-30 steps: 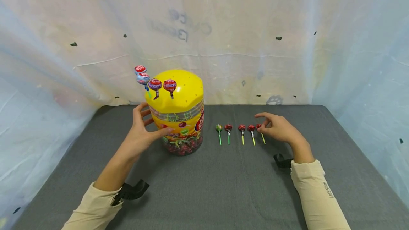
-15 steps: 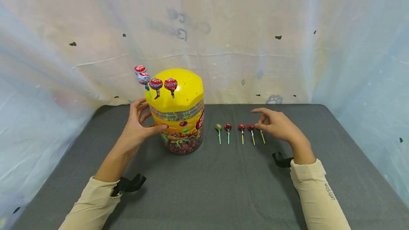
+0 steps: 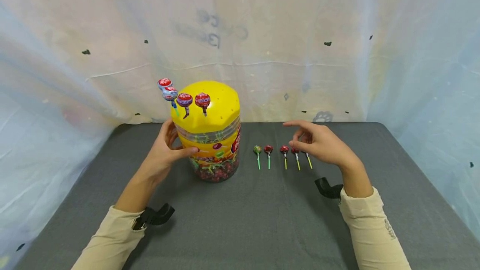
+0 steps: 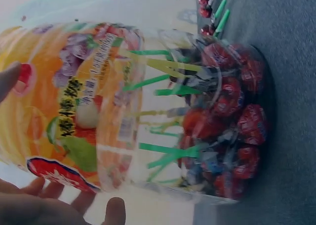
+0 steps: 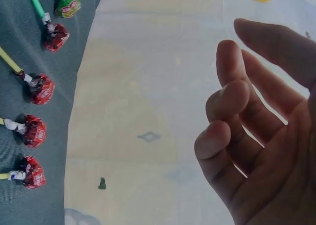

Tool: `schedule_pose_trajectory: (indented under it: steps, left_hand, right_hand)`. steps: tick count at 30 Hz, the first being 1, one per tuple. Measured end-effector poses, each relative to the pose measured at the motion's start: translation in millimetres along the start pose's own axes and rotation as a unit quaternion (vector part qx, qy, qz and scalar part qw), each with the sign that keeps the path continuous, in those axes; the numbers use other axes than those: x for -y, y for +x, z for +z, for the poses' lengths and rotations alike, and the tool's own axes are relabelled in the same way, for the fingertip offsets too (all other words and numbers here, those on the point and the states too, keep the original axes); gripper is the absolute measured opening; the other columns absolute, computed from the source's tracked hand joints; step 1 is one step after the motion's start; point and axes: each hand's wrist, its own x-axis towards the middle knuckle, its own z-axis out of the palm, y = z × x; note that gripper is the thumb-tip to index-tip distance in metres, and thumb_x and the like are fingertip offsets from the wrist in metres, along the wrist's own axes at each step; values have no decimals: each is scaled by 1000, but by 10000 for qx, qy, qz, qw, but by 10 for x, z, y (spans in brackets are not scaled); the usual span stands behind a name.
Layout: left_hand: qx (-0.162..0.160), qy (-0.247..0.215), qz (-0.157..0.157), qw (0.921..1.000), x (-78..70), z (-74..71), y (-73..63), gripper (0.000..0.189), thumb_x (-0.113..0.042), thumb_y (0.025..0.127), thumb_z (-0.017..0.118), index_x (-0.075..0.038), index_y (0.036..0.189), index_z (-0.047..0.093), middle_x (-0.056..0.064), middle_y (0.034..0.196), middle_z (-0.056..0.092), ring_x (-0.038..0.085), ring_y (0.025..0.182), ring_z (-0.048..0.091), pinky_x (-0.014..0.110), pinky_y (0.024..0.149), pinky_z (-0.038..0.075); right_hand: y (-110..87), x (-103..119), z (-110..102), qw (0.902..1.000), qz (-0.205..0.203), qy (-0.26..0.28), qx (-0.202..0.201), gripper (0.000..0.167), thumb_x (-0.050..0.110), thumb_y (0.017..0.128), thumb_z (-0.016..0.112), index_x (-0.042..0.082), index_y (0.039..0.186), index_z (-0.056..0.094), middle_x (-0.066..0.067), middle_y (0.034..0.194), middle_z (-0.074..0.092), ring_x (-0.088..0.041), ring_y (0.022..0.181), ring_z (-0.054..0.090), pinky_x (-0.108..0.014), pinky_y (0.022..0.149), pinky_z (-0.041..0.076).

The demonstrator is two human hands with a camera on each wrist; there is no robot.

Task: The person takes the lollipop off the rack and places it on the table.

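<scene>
A large clear jar with a yellow lid and a fruit-printed label stands on the table, partly filled with red-wrapped lollipops and their green and yellow sticks. My left hand holds the jar's left side, thumb on the front and the other fingers behind. Several lollipops in blue and purple wrappers stand up at the lid's left and front. My right hand holds nothing; its fingers are loosely bent above the right part of a lollipop row, hiding some heads in the head view. A green lollipop begins that row.
The row continues with red lollipops, heads away from me, right of the jar. A dark grey cloth covers the table. Pale plastic sheeting hangs behind and at both sides. Black straps are on both wrists.
My right hand has moved left and slightly away from the rightmost lollipop. The lollipops in the row stay put, and my left hand remains at the jar with small shifts.
</scene>
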Motion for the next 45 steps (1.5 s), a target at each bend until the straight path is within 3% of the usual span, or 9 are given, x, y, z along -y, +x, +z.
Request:
schedule_pose_trajectory:
  steps: [3,8,19,27,33,41,45]
  left_hand:
    - [-60,152,-146,9998,-41,20,-42,90,-8,88,75,-31,153,18,1,155,21,25,143,24,53,110,29]
    - [-56,315,-324,9990,-96,7,-102,95,-11,86,78,-33,153,14,0,157,13,30,143,17,67,113,23]
    - [23,237,-295,9993,-99,-75,-114,100,-7,88,75,-42,152,8,3,155,16,32,142,22,70,113,22]
    - [38,305,-180,9994,-78,-85,-107,100,-8,87,76,-45,152,8,3,156,15,32,142,24,72,111,25]
    - [108,436,-97,9989,-97,-58,-75,100,-10,88,75,-45,152,7,3,157,14,32,143,25,71,111,28]
    - [109,480,-212,9986,-111,-13,-71,99,-12,89,75,-42,153,6,3,158,14,31,144,26,67,111,31]
    - [29,485,-380,9981,-145,-27,-98,101,-14,88,76,-41,152,4,3,158,12,32,145,23,69,113,26]
  right_hand:
    - [-1,41,-7,10000,-51,-45,3,48,29,97,65,29,143,49,6,94,67,-18,72,62,-28,63,49]
    - [-7,131,-6,9996,-194,-199,-52,48,28,97,66,27,143,50,8,93,66,-12,69,59,-27,63,49]
    - [21,659,151,9919,-1200,338,-226,46,24,96,67,30,140,52,12,95,66,-9,66,52,-25,59,46]
    - [239,1143,299,9784,-1651,321,-1203,60,24,94,70,29,147,44,7,114,68,-5,81,58,-32,71,51]
    - [437,1474,357,9649,-2065,254,-1602,68,20,91,73,26,150,40,1,125,65,-9,85,60,-27,68,50]
    - [630,1501,543,9610,-2052,528,-1775,69,17,87,78,21,148,44,-4,126,60,-14,87,49,-30,68,51]
    - [689,1512,570,9571,-2248,583,-1732,74,20,86,79,23,150,40,-4,127,58,-16,84,47,-30,67,47]
